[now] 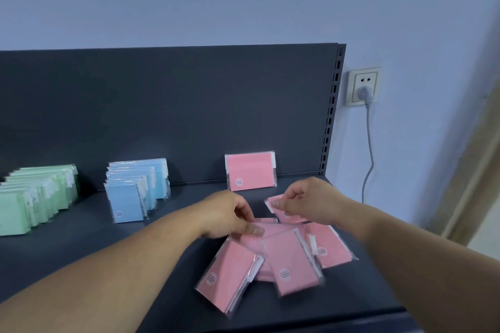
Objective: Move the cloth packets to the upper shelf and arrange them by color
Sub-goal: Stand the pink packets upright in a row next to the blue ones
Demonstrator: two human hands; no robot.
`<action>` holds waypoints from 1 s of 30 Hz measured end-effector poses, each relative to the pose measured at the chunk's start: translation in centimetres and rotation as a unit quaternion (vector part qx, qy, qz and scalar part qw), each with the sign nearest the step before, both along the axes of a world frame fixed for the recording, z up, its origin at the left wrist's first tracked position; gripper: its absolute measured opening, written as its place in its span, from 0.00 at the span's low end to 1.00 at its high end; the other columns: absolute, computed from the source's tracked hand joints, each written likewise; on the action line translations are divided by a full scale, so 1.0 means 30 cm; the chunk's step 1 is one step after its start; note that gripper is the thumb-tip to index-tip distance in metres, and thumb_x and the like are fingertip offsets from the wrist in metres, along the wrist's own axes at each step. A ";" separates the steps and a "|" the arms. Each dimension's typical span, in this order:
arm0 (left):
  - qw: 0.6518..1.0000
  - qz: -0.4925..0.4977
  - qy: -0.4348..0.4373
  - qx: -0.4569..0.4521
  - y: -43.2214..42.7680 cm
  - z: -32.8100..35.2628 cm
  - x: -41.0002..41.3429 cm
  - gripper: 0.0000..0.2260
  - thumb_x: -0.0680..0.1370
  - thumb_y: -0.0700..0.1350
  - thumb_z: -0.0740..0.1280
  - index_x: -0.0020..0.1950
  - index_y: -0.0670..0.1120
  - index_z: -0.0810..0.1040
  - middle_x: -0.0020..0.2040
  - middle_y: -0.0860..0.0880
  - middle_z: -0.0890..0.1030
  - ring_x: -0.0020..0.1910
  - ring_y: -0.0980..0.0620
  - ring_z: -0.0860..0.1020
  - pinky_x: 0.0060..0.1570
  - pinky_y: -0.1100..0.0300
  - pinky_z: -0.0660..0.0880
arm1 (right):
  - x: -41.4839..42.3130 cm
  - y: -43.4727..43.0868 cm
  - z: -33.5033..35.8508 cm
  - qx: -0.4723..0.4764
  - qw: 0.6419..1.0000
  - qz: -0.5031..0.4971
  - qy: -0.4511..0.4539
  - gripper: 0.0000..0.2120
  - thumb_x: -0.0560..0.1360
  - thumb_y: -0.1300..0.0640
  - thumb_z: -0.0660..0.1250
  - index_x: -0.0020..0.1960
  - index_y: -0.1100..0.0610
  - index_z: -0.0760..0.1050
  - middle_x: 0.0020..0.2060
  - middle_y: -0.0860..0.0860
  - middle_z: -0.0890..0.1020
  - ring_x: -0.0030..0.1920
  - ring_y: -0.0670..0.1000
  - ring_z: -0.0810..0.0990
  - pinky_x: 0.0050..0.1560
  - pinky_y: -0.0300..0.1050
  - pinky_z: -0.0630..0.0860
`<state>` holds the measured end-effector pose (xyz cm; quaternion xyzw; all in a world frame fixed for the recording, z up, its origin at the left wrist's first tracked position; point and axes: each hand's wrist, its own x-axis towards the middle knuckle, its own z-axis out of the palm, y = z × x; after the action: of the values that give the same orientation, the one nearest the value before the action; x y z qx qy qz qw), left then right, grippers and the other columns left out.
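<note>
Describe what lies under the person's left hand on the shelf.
Under the left hand lies a loose pile of pink packets, overlapping on the dark shelf. The hand hides the pile's top edge.

Bare shelf [81,251] shows at lower left of the frame, in front of the green row [35,194] and blue row [135,189], and in the gap between the blue row and the standing pink packet [251,171]. At centre right, the loose pink pile [273,259] crowds the shelf, with both hands over its far side. The dark back panel [162,105] closes off the rear.
</note>
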<state>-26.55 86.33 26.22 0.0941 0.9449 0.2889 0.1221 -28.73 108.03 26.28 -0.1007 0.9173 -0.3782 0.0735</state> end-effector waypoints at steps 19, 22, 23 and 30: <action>0.934 0.155 0.152 0.284 -0.006 -0.025 -0.037 0.07 0.71 0.47 0.75 0.47 0.54 0.80 0.45 0.47 0.83 0.39 0.55 0.80 0.35 0.69 0.75 | -0.045 0.005 0.034 -0.217 0.970 0.010 -0.107 0.11 0.71 0.55 0.76 0.52 0.50 0.80 0.46 0.51 0.85 0.47 0.51 0.84 0.54 0.50 0.79; 0.917 0.163 0.160 0.326 0.002 -0.012 -0.042 0.07 0.72 0.46 0.75 0.47 0.53 0.79 0.45 0.50 0.84 0.39 0.54 0.82 0.33 0.68 0.75 | -0.048 -0.007 0.051 -0.217 0.973 0.000 -0.075 0.05 0.73 0.55 0.73 0.48 0.52 0.80 0.39 0.47 0.85 0.37 0.44 0.82 0.40 0.39 0.77; 0.913 0.162 0.159 0.339 0.002 -0.008 -0.041 0.08 0.72 0.46 0.75 0.48 0.53 0.79 0.45 0.49 0.84 0.39 0.55 0.81 0.33 0.67 0.75 | -0.050 -0.011 0.051 -0.226 0.972 -0.005 -0.059 0.03 0.74 0.57 0.72 0.47 0.52 0.80 0.39 0.47 0.85 0.37 0.44 0.82 0.40 0.38 0.77; 0.891 0.180 0.158 0.385 -0.026 -0.010 -0.044 0.08 0.75 0.43 0.72 0.52 0.53 0.80 0.47 0.53 0.84 0.47 0.55 0.82 0.46 0.63 0.75 | -0.031 -0.037 0.034 -0.135 0.990 -0.042 0.000 0.06 0.71 0.51 0.74 0.46 0.50 0.80 0.40 0.46 0.85 0.40 0.45 0.83 0.44 0.41 0.80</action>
<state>-27.87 85.55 25.91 0.0064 0.7673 0.6282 -0.1287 -29.65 106.92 27.31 -0.0710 0.8611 -0.5016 0.0432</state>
